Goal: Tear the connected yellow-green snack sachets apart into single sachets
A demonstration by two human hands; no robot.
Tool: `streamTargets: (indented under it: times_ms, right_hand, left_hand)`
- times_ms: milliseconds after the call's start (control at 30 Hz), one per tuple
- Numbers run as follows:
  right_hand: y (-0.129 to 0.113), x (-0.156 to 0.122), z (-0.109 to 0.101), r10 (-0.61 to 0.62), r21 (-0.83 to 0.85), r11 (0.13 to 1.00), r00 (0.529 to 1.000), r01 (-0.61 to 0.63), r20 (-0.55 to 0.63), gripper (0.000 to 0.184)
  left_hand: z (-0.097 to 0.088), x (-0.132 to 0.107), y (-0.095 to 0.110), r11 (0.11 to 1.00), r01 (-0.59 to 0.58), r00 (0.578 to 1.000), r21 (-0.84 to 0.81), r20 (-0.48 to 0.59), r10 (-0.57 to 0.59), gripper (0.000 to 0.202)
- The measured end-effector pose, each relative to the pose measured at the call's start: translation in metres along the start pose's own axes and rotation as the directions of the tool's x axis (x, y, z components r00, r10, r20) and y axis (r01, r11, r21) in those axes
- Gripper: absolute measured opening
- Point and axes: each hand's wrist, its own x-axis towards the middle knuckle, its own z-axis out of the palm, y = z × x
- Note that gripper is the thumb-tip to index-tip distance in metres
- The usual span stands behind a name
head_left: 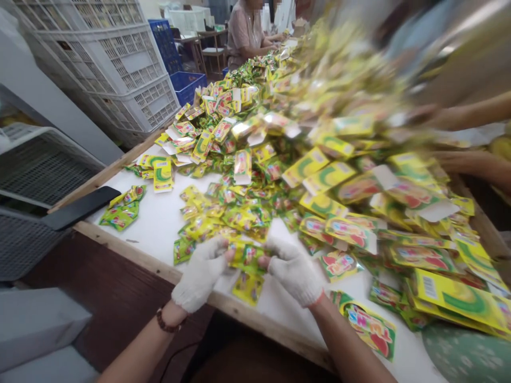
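I take the pile (325,178) on the bench (154,231) as my landmark. At its near edge I have the left hand (199,274) and the right hand (295,268), both in white gloves, holding sachets (246,256) between them. The left fingers (217,246) are pinched close on one end and the right fingers (264,261) on the other, with barely any gap; how many sachets they grip I cannot tell. I judge the step in hand to be gathering or squaring these sachets. One yellow sachet (248,288) shows at the near foot of the pile; I cannot tell whether it is joined to the held ones. Cartons (455,298) lie on the pile's right side, a phone (85,207) well to its left. To me the next move calls for a light, even pinch from both ends, lifting clear of the pile
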Motion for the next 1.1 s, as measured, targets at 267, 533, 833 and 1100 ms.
streamTargets:
  times_ms: [267,533,833,1100]
  right_hand:
    - [0.0,-0.001,0.007,-0.037,-0.016,0.999,0.995,0.036,-0.097,0.03]
    - [-0.001,0.002,0.01,0.025,0.106,0.994,0.998,-0.031,0.062,0.042]
    - [0.02,0.012,0.015,0.063,0.137,0.989,0.997,-0.057,-0.039,0.044]
    - [0.008,0.013,0.011,0.069,0.467,0.882,0.998,-0.065,0.009,0.041]
  left_hand:
    - [0.024,-0.002,0.0,0.969,0.094,0.987,-0.23,0.146,-0.061,0.038]
    - [-0.001,0.021,0.018,0.927,-0.254,0.959,0.276,0.198,0.204,0.016]
    - [-0.136,0.146,0.076,0.728,0.089,0.733,0.68,-0.54,0.415,0.063]
    - [-0.116,0.121,0.066,0.874,-0.101,0.841,0.476,-0.429,0.331,0.071]
